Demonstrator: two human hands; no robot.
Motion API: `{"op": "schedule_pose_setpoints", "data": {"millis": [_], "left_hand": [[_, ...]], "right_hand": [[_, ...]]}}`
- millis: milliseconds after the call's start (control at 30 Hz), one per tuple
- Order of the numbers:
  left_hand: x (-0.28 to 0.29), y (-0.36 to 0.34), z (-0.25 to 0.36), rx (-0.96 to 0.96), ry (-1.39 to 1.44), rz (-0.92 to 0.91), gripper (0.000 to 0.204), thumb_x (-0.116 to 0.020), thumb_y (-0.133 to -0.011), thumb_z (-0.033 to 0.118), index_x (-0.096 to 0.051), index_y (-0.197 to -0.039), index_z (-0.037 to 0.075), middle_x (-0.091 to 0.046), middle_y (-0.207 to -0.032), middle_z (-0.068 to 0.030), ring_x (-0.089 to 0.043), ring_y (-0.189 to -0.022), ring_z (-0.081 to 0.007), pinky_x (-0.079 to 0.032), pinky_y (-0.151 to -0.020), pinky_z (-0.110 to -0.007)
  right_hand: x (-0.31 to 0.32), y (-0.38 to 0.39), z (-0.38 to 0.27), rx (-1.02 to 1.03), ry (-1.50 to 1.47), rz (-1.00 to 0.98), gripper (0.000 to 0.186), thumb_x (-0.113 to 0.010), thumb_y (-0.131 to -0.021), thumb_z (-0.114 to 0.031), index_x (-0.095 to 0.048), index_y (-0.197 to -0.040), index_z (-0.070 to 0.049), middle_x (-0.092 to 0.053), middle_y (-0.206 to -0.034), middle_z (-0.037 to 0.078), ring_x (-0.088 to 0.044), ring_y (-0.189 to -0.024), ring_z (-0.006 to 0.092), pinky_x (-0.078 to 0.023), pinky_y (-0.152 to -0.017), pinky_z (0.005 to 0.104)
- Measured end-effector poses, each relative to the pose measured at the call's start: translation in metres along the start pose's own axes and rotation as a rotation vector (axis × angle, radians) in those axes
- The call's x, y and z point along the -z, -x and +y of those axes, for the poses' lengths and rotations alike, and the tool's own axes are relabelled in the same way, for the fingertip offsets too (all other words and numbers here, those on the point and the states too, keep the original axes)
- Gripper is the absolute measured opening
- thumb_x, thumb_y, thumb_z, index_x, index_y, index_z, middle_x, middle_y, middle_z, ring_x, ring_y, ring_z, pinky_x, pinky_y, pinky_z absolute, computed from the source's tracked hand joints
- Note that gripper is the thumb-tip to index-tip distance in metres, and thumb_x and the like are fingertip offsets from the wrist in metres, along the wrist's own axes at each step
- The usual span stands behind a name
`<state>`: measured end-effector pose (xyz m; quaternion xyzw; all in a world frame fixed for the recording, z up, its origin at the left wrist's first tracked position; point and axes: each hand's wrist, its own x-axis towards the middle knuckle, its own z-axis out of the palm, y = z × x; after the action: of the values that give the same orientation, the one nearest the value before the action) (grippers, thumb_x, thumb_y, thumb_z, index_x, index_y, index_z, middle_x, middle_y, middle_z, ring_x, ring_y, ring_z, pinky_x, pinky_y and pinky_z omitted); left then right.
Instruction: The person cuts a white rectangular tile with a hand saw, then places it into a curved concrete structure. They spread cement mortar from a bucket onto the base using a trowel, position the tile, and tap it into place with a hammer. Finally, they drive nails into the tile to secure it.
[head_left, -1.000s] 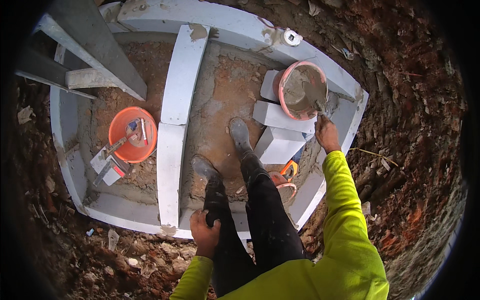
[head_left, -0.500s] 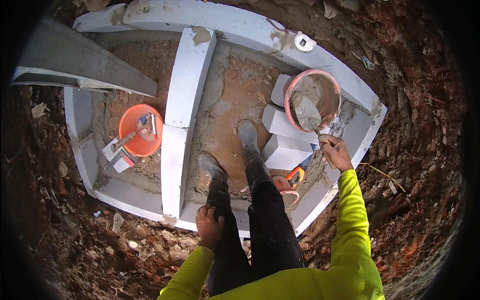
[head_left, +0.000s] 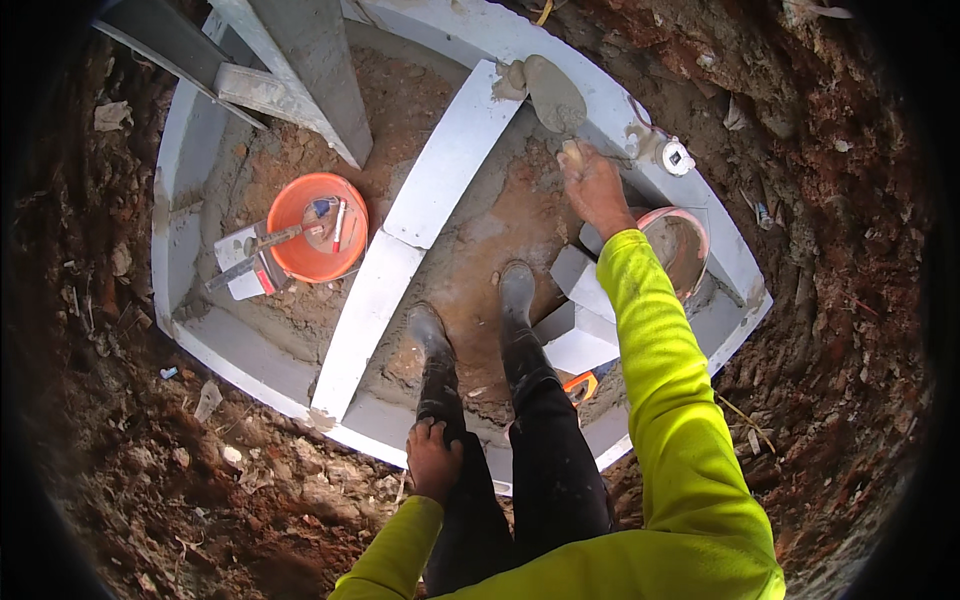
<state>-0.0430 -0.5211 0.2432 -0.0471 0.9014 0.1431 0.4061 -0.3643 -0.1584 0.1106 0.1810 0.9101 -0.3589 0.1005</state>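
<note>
My right hand (head_left: 594, 190) grips the handle of a trowel (head_left: 556, 95), its arm stretched far forward. The blade, coated in grey mortar, lies over the far end of the white block divider (head_left: 440, 190), where that meets the curved outer block wall (head_left: 640, 125). A patch of mortar (head_left: 510, 80) sits beside the blade on the blocks. Resting on my left knee, my left hand (head_left: 433, 460) has its fingers spread and holds nothing. Partly behind my right sleeve stands an orange bucket (head_left: 703, 245) with mortar inside.
An orange bucket (head_left: 283, 212) holding hand tools stands left of the divider, near a grey steel column (head_left: 310, 80). Loose white blocks (head_left: 578, 345) lie by my right boot (head_left: 517, 290). An orange-framed tool (head_left: 580, 386) is close by. A round white object (head_left: 676, 157) sits on the outer wall.
My right hand has carried the trowel from the mortar bucket forward and left to the divider's far end. My left hand stays on the knee. The view has turned slightly.
</note>
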Motion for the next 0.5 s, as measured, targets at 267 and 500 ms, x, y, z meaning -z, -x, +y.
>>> {"op": "schedule_pose_setpoints", "data": {"millis": [267,500], "left_hand": [[-0.01,0.007,0.002,0.055,0.11,0.015,0.042,-0.069,-0.076,0.021,-0.063,-0.115,0.006,-0.056,-0.124,-0.017,-0.05,-0.119,-0.0392,-0.041,-0.101,-0.051],[-0.003,0.01,0.004,0.021,0.13,0.096,0.041,-0.069,-0.077,0.02,-0.063,-0.114,0.005,-0.056,-0.123,-0.0178,-0.05,-0.118,-0.0402,-0.041,-0.101,-0.052]], "right_hand": [[-0.015,-0.023,-0.028,-0.451,-0.523,-0.233,0.04,-0.052,-0.102,-0.035,-0.061,-0.115,0.002,-0.063,-0.078,0.008,-0.062,-0.057,0.017,-0.052,-0.05,0.0342],[-0.038,-0.052,0.015,0.025,0.058,0.012,0.04,-0.051,-0.1,-0.035,-0.061,-0.118,0.0,-0.069,-0.089,0.022,-0.069,-0.07,0.0336,-0.056,-0.069,0.0434]]}}
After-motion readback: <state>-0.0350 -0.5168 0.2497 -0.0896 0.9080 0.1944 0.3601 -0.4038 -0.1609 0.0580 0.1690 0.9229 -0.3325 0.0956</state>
